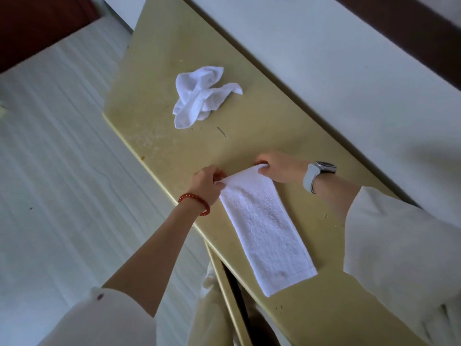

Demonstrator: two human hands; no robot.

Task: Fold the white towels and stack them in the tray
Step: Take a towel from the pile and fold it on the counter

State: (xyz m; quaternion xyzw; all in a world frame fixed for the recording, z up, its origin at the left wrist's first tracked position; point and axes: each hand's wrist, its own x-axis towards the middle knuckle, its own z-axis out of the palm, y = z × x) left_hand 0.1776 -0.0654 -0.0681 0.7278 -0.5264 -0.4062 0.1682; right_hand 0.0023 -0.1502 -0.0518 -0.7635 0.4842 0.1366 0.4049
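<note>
Your folded towel (264,228) lies along the table's (154,96) near edge; bare tabletop separates it from the crumpled towel (199,96). Your left hand (207,182) and right hand (277,167) pinch its far corners

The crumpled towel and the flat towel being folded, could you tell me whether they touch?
Apart: the head view shows bare table between the crumpled towel and the flat towel.

The flat towel (265,228) is nubby white terry cloth; the table (154,101) is smooth, scuffed, dull yellow.
</note>
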